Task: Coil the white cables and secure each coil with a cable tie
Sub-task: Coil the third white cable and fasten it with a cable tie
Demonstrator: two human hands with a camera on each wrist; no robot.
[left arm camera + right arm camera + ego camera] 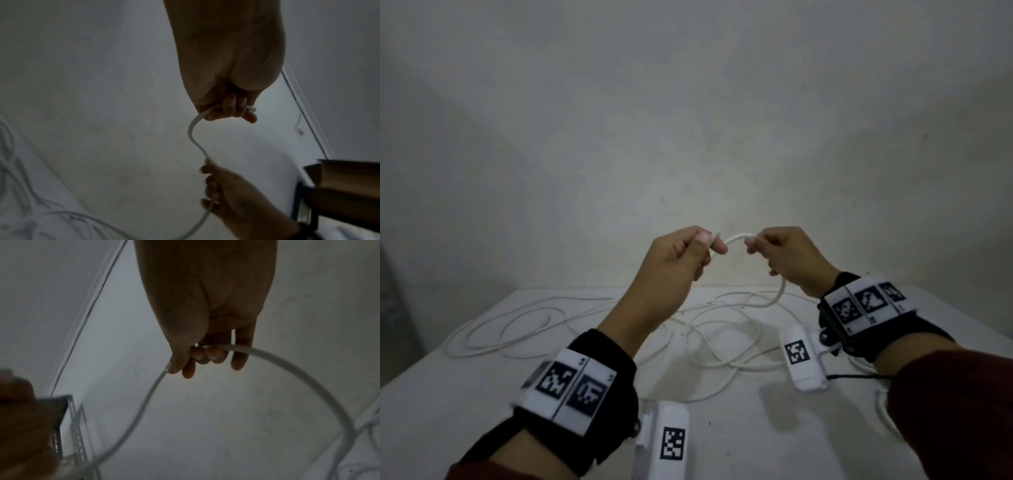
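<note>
Both hands are raised above the white table [482, 394], holding one white cable [734, 237] between them. My left hand [688, 253] grips the cable near its end, and the plug tip [252, 109] sticks out past the curled fingers. My right hand [780, 253] pinches the same cable a short way along; from there it loops down [308, 379] to the table. A short arc of cable spans the gap between the hands. More white cable [524, 329] lies in loose tangled loops on the table below. No cable tie is visible.
A plain wall [688, 120] stands right behind the table. A metal shelf frame with a brown box [339, 183] shows at the side in the left wrist view. Cable loops cover the table's far half; the near part [739, 438] is bare.
</note>
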